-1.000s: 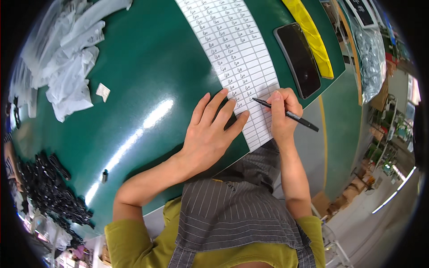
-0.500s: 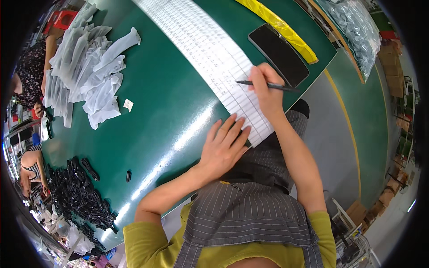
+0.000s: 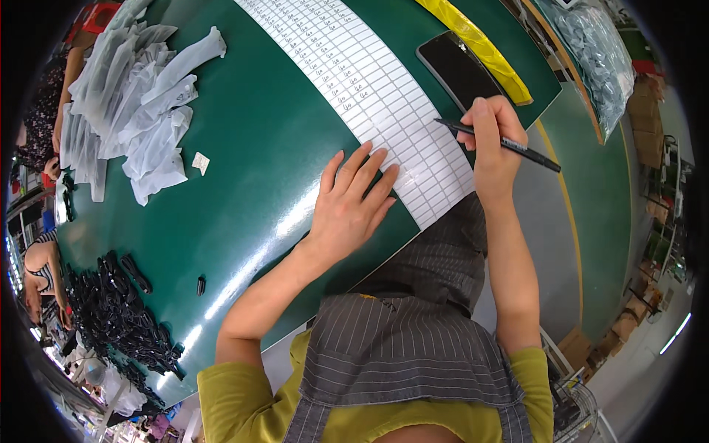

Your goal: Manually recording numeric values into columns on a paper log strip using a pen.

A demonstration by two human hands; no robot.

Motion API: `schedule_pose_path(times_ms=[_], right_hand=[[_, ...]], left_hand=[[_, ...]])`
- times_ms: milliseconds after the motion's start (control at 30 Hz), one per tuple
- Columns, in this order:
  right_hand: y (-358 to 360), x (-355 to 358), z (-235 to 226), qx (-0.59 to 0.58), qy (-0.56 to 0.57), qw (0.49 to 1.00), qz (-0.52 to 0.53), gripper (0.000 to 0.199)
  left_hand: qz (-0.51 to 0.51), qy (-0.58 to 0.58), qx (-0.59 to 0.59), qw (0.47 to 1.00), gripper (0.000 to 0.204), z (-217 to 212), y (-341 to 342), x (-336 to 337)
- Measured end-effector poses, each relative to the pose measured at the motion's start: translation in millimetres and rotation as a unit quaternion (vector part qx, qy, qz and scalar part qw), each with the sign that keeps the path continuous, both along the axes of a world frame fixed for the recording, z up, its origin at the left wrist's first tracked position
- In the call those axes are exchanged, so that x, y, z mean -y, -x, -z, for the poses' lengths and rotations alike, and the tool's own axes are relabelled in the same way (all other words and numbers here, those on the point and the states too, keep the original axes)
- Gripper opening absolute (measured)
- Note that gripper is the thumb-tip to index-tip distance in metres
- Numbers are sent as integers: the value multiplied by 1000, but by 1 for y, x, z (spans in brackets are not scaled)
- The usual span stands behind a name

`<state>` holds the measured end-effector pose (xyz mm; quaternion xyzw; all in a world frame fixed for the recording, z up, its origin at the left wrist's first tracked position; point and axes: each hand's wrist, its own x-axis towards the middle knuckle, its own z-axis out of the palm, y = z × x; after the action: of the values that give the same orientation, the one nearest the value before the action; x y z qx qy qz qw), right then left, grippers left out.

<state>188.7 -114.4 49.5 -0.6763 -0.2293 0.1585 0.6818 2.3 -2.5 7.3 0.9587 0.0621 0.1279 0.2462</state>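
A long white sheet of grid labels (image 3: 405,111) lies across the green table, with handwritten marks in many cells of its far part. My left hand (image 3: 351,196) rests flat with fingers spread, its fingertips on the sheet's left edge. In my right hand (image 3: 495,140) is a black marker pen (image 3: 528,153), gripped between thumb and fingers. The pen's tip points left, over the sheet's right edge; whether it touches the paper I cannot tell. Just beyond the right hand lies a black smartphone (image 3: 459,70), partly covered by the fingers.
A yellow wrapped strip (image 3: 480,48) lies past the phone. Translucent plastic bags (image 3: 140,111) and a small white scrap (image 3: 200,163) are on the left. Bundled black cables (image 3: 122,317) are heaped at the near left, beside a small black piece (image 3: 201,286). Other people work along the left edge.
My right hand has moved right with the pen, away from the middle of the sheet. My left hand has shifted a little left and farther up the sheet's edge.
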Motion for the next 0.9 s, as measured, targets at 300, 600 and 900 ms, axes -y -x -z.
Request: schedule_pose_path(times_ms=[300, 600, 900], right_hand=[[16, -57, 35, 14, 52, 996, -74, 20], [25, -68, 41, 55, 136, 985, -94, 19], [18, -65, 52, 109, 148, 978, -98, 21]], left_hand=[[-34, 52, 36, 997, 45, 4, -5, -4], [-37, 57, 9, 998, 54, 7, 2, -13], [-55, 53, 16, 997, 41, 6, -1, -12]])
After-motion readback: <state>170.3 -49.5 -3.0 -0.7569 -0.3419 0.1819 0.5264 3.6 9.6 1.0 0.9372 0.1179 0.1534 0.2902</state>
